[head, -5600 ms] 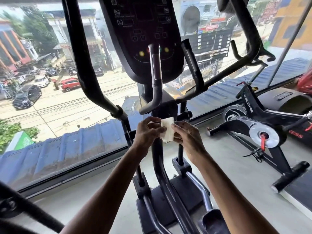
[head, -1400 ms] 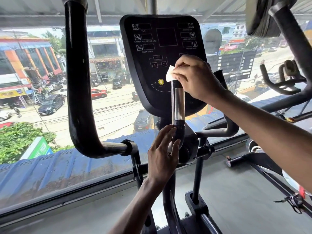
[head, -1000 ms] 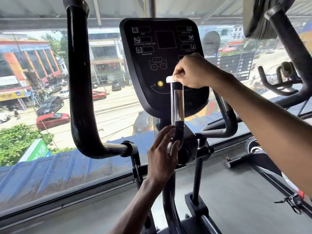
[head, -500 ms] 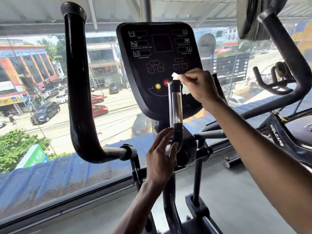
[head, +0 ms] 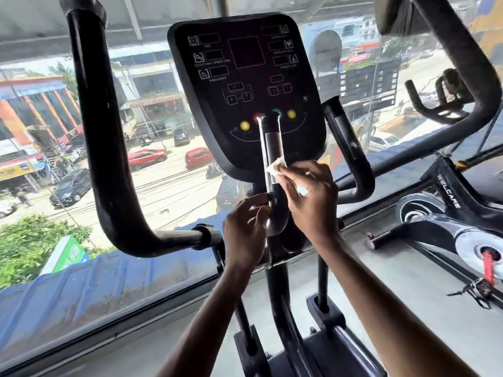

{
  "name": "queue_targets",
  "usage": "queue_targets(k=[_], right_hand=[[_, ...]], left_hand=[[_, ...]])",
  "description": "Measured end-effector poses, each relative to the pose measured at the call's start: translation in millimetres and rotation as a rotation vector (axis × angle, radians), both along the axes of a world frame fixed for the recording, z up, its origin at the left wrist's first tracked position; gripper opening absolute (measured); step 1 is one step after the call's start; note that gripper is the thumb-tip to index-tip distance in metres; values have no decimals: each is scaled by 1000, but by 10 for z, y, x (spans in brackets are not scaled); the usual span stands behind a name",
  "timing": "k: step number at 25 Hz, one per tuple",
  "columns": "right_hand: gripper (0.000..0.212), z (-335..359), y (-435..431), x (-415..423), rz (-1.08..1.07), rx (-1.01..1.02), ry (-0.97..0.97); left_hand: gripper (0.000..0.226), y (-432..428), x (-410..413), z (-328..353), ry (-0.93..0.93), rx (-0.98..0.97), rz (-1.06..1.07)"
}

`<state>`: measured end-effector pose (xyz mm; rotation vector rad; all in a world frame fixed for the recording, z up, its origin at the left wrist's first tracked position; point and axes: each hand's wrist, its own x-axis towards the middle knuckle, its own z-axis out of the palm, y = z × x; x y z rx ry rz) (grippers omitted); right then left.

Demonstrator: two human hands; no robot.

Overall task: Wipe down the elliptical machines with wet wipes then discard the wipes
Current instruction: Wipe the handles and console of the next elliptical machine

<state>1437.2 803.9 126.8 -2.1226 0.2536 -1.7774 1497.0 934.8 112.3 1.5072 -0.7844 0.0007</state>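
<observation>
Wet wipe point(head: 275, 167), white and crumpled, is pinched in the right hand point(head: 309, 197) and pressed against the right side of the left inner handlebar point(head: 273, 164), below the elliptical console point(head: 245, 85). Left hand point(head: 246, 235) is held loosely open, fingertips touching the bar's lower bend. An exercise bike point(head: 446, 213) is seen at right.

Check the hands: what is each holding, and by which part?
Right hand pinches a bunched white wet wipe in its fingertips, against the upright handle. Left hand holds nothing; its fingertips rest on that handle's lower bend.
</observation>
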Motion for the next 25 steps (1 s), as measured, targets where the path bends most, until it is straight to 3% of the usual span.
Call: queue_targets(k=[5,8,12,14,17,19,22,25], right_hand=[[18,-362,246,-116,-39,76,-32],[19,-619,388,-137,12,106,-75],[16,-722,516,-92,-15,298,-268],[18,-630,592,-3,-66,342,-355],[17,-786,701,59,-87,319,-341],[14,-989,791,34,-40,426,-335],[16,-970,898,85,57,686,-497],[15,-847,956,219,62,709,-584]], left_hand=[[20,49,96,248,225,-11,-205],[22,70,132,413,191,116,-220],[11,-6,112,438,-151,268,-10],[26,-16,77,423,-431,253,79],[33,-20,133,423,-867,281,110],[31,-34,190,432,-1104,374,104],[23,-28,250,445,-1289,478,30],[20,-8,268,504,-1341,512,10]])
